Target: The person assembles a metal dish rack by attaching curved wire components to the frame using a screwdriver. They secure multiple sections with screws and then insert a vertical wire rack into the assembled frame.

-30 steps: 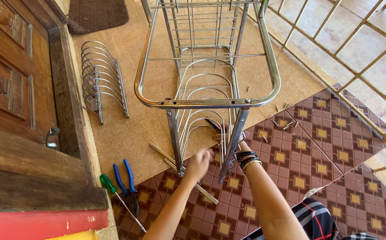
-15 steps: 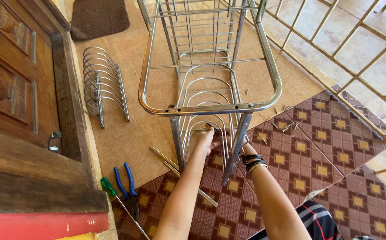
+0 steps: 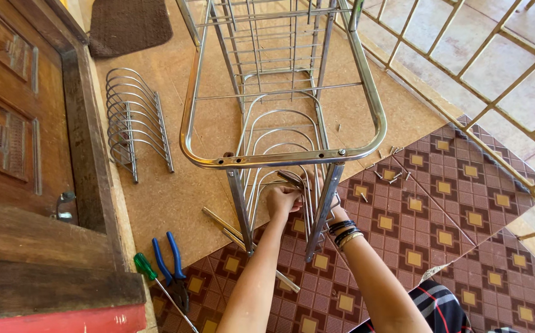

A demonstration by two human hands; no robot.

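Both hands have climbed: left hand [image 3: 281, 200] clenched on one shiny wire divider [image 3: 279, 148]; right hand [image 3: 326, 198] at three o'clock, grip hidden.

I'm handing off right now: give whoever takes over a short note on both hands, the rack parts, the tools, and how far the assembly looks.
Left hand: closed on a wire plate divider inside the steel rack frame, low between the two front legs.
Right hand: reached in behind the right front leg, mostly hidden; grip cannot be told.
Second plate divider lies loose on the floor left of the frame.
Blue-handled pliers and green-handled screwdriver lie by the wooden door. Small screws are scattered on the patterned mat.
Done: frame stands upright.
Left: divider in hand looks unfastened; loose divider not mounted.
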